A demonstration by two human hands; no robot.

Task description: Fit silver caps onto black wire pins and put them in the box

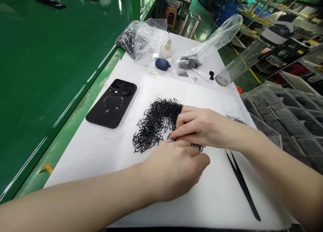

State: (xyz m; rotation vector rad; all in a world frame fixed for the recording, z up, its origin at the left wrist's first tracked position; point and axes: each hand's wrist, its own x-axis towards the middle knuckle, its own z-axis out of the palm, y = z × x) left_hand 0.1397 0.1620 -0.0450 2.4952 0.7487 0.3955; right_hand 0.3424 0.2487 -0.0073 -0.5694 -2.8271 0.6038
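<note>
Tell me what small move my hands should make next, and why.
Perhaps ease the left hand slightly back toward you: it and the right hand crowd together at the near right part of the black bent pieces, seemingly hiding some of them from view.

My bare left forearm (83,200) comes in from the lower left, and my left hand (176,169) is turned back up, its fingers curled under so that their tips are hidden. My bare right forearm (282,169) slants in from the lower right, and my right hand (205,126) sits just beyond the left, fingers bent and pointing leftward, their tips close to my left hand.
</note>
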